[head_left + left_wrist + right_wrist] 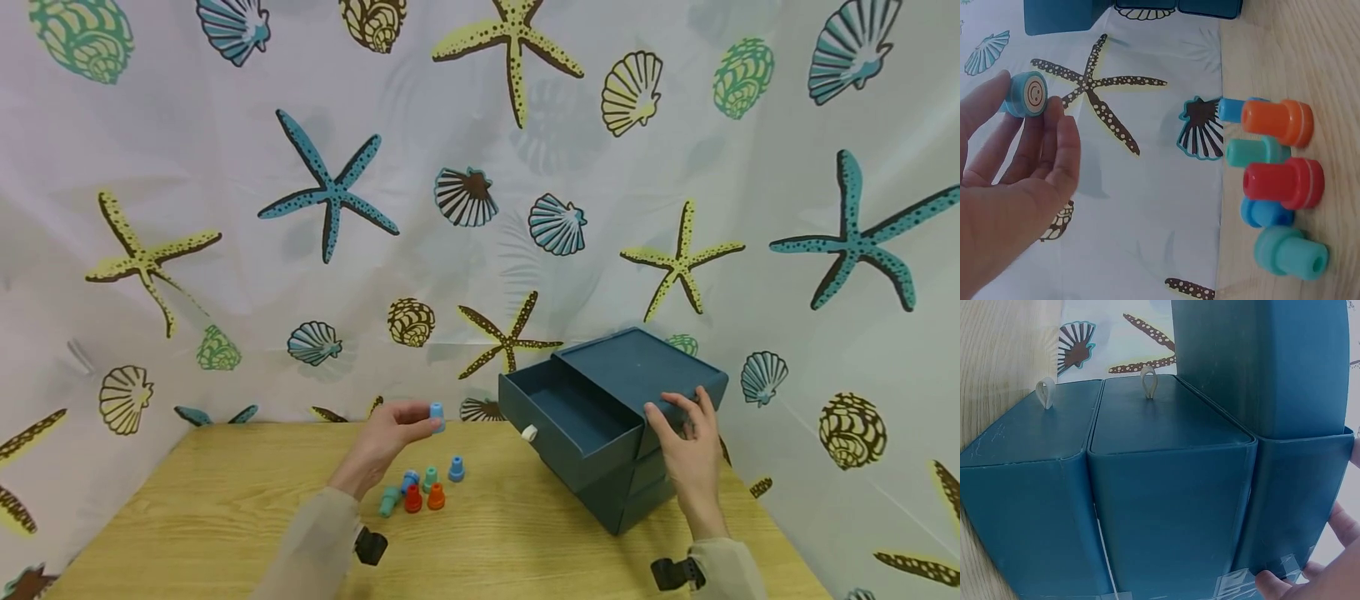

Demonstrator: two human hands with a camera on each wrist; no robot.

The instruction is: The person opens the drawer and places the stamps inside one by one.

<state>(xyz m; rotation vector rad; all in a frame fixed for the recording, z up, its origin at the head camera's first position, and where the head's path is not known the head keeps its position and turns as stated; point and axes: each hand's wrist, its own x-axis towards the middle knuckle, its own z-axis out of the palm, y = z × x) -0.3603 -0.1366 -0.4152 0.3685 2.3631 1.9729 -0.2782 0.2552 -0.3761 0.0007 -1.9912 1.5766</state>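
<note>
"What is held nearest?"

"A light-blue stamp (pixel 437 417) is pinched between the thumb and fingers of the left hand (pixel 386 437), raised above the tabletop (pixel 525 550). Its long axis is held roughly upright, with the smiling face on its wide end turned downward."

"And the loose stamps (pixel 413 500)?"

"Six are grouped on the tabletop, lower than that hand; most are stood upright."

"How is the top drawer (pixel 557 447) placed?"

"It is found to the right of the pinched stamp, apart from it. Its pull tab (pixel 529 433) is pointed toward the left hand; whether the rim is cleared in height cannot be told."

"Which hand is nearer the cabinet (pixel 633 367)?"

"The right hand (pixel 692 454): the cabinet's right side is touched by its spread fingers, nothing being clasped."
</note>
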